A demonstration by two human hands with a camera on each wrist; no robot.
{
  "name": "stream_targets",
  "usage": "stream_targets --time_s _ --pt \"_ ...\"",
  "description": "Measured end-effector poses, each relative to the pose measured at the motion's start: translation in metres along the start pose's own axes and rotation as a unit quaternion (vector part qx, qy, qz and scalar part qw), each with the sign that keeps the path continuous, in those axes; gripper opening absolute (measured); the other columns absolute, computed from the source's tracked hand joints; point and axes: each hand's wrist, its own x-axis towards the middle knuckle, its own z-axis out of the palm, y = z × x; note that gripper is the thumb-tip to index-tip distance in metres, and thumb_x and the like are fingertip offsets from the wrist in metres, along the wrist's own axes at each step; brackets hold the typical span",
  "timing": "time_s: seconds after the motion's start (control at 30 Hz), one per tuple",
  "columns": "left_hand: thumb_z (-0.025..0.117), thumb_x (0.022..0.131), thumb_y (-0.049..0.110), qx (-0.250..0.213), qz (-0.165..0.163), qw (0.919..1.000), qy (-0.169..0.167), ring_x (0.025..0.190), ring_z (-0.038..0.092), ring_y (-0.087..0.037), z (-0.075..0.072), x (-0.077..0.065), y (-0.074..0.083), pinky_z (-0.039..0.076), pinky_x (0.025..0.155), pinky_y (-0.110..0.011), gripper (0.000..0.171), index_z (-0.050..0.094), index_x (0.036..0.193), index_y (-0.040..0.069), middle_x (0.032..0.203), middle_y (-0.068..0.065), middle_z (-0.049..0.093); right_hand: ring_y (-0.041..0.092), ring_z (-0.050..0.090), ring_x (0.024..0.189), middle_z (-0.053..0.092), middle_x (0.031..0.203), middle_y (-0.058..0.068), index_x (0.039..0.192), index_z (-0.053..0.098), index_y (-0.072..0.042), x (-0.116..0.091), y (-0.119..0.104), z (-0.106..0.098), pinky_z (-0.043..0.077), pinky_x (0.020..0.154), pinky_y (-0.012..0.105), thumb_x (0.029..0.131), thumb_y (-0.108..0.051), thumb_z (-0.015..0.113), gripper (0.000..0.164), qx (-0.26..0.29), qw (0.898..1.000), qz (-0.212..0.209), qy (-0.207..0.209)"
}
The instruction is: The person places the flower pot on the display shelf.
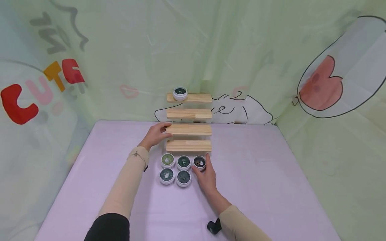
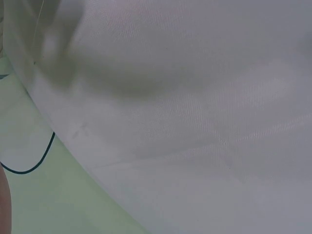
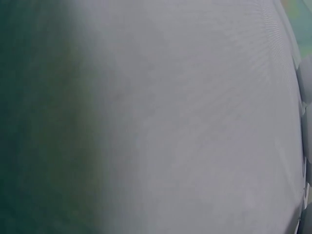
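A stepped rack with several light wooden shelves [image 1: 189,146] stands at the back of the table in the head view. My left hand [image 1: 154,135] holds the rack at its left side, thumb and fingers at the end of the second shelf from the bottom. My right hand [image 1: 208,177] grips a small round white jar [image 1: 199,161] with a dark top between thumb and fingers, in front of the lowest shelf. Close to its left are more white jars [image 1: 183,162] with green and dark tops. One such jar [image 1: 180,94] sits on the top shelf, toward its left end.
A pale lilac cloth [image 1: 256,187] covers the table. Behind and beside it hang pale green curtains [image 1: 126,50] with printed drawings and letters. A small black device [image 1: 214,226] is at my right wrist. The right wrist view catches white jars [image 3: 307,131] at its edge.
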Motion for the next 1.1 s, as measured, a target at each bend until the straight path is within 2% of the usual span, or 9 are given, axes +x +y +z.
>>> stream_targets --time_s 0.23,0.4,0.77,1.1 --pt "0.076 0.087 0.017 0.004 0.004 1.0000 0.002 0.128 0.052 -0.030 0.001 0.004 -0.005 0.044 0.110 -0.034 0.057 0.054 0.137 0.000 0.140 -0.017 0.052 0.034 0.033 0.140 0.033 0.154 0.020 0.152 0.028 0.002 0.001 -0.004 0.000 0.027 0.120 0.043 0.084 -0.025 0.078 0.088 0.001 1.000 0.003 0.007" --pt "0.076 0.087 0.015 0.000 0.005 1.0000 0.002 0.129 0.051 -0.031 -0.001 0.001 -0.001 0.044 0.111 -0.033 0.057 0.054 0.136 -0.001 0.140 -0.019 0.051 0.034 0.036 0.139 0.035 0.153 0.019 0.151 0.031 0.000 0.000 -0.006 -0.003 0.029 0.119 0.043 0.084 -0.024 0.078 0.085 0.000 1.000 0.006 0.010" --pt "0.076 0.087 0.016 -0.003 0.005 1.0000 -0.001 0.129 0.051 -0.031 0.000 -0.001 -0.002 0.044 0.110 -0.034 0.058 0.053 0.137 -0.001 0.141 -0.019 0.051 0.028 0.036 0.140 0.038 0.152 0.014 0.151 0.036 -0.004 -0.005 -0.011 -0.013 0.031 0.118 0.039 0.084 -0.019 0.078 0.080 0.036 0.999 0.004 0.027" --pt "0.076 0.087 0.017 0.005 0.005 1.0000 0.003 0.129 0.050 -0.030 0.001 0.002 -0.003 0.043 0.111 -0.033 0.057 0.053 0.137 0.000 0.141 -0.018 0.051 0.022 0.031 0.142 0.033 0.155 0.013 0.151 0.034 -0.004 0.004 -0.027 -0.025 0.031 0.116 0.027 0.086 -0.008 0.075 0.077 0.115 0.993 -0.022 0.028"
